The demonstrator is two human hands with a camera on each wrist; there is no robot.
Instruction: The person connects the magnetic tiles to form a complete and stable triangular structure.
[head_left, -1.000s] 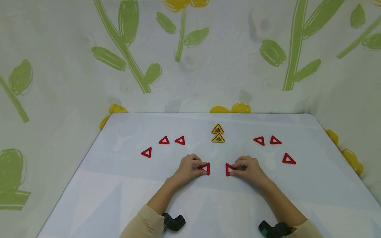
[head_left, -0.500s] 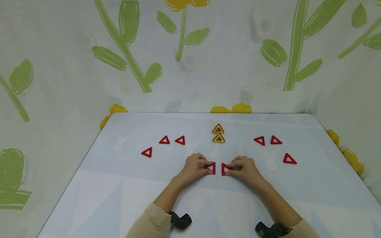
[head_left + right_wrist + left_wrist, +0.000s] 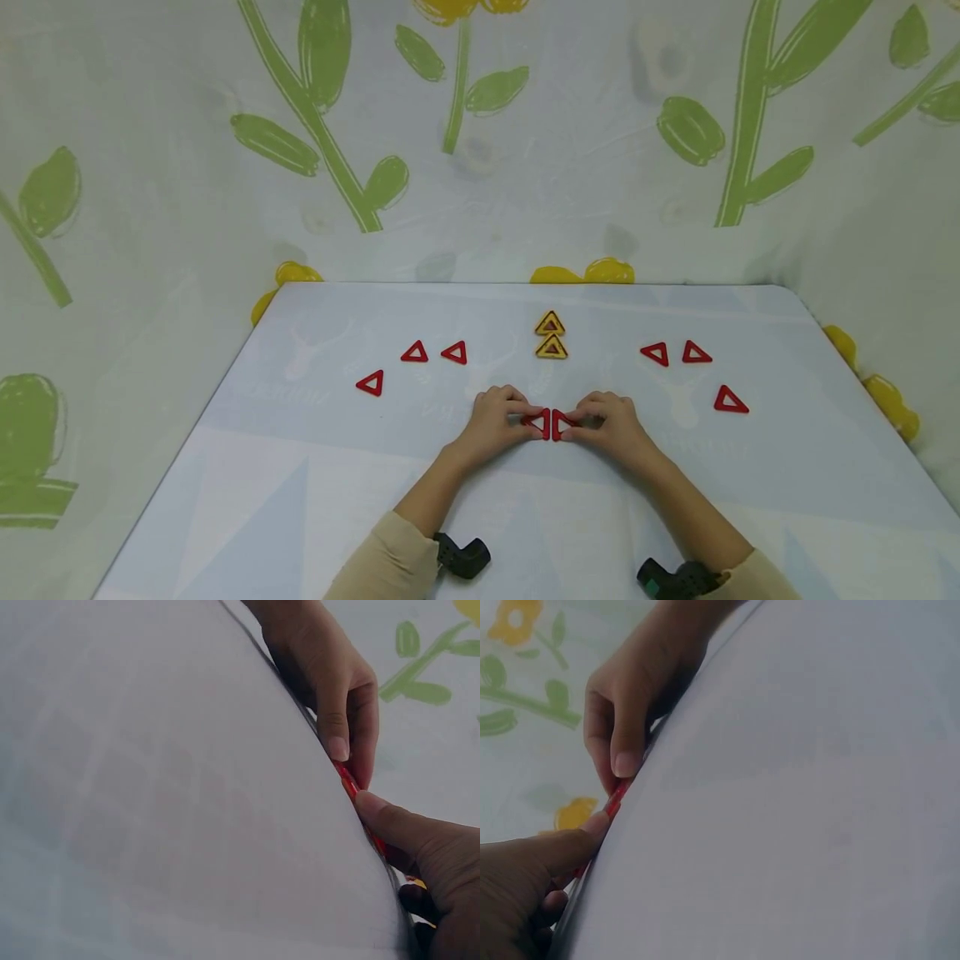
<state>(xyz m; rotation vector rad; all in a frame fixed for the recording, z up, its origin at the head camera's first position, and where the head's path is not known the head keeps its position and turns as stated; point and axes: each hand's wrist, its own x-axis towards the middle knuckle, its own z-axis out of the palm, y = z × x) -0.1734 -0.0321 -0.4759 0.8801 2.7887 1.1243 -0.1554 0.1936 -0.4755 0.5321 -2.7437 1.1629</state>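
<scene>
In the head view my left hand [image 3: 495,421] pinches a red open-centred triangle [image 3: 547,424] between thumb and fingers. My right hand [image 3: 615,425] pinches a second red triangle [image 3: 556,425] the same way. Their straight sides face each other at mid-table, parallel, with only a sliver between them; whether they touch I cannot tell. Both wrist views catch the pair edge-on, as thin red strips [image 3: 616,798] between the fingertips. Fingers cover the pointed outer ends of both triangles.
Behind the hands, two yellow triangles [image 3: 551,347] with dark outlines lie one above the other. Several loose red triangles lie at left [image 3: 370,383] and right [image 3: 731,400]. The pale table [image 3: 300,517] meets a leaf-patterned cloth [image 3: 525,208] at its far edge.
Both hands have slid their red triangles inward, the left hand moving right and the right hand slightly left. The wide gap between the triangles has narrowed to a sliver.
</scene>
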